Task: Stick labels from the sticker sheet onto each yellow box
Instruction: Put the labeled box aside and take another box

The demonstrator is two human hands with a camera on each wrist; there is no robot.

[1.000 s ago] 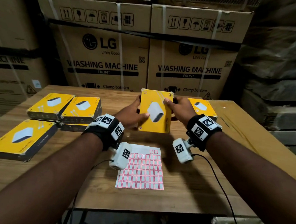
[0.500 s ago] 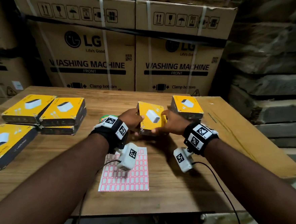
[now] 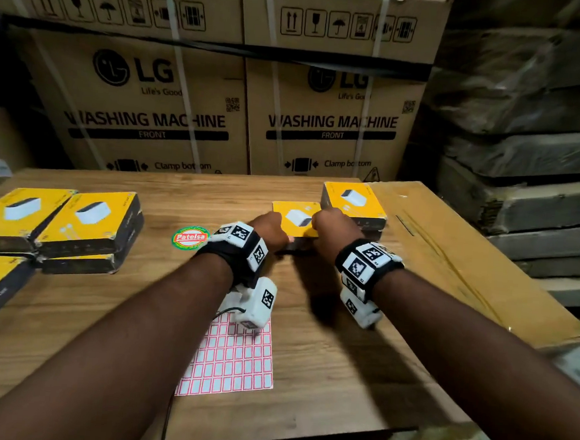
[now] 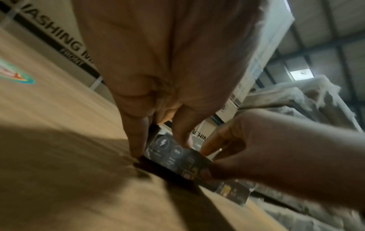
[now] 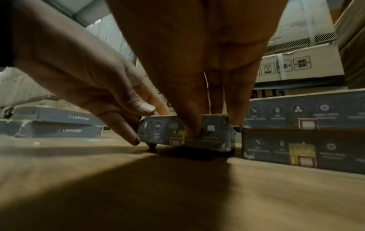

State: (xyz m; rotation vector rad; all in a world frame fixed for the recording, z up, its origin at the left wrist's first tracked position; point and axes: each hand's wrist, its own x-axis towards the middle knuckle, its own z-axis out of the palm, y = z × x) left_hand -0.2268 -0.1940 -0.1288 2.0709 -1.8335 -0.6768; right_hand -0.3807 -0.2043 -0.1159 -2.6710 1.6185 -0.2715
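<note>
Yellow box (image 3: 297, 220) low over bench (image 3: 323, 359), my left grip (image 3: 270, 230) and right grip (image 3: 332, 228) both pinching its edges; sticker sheet (image 3: 230, 363) nearer me.

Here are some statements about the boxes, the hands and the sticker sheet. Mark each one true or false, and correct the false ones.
1. Both hands hold one yellow box. True: the left hand and right hand grip its ends.
2. The sticker sheet lies on a yellow box. False: it lies on the table.
3. Two stacked boxes beside the held one carry labels. True.
4. The round Patelsa sticker is right of both hands. False: it is left of them.
</note>
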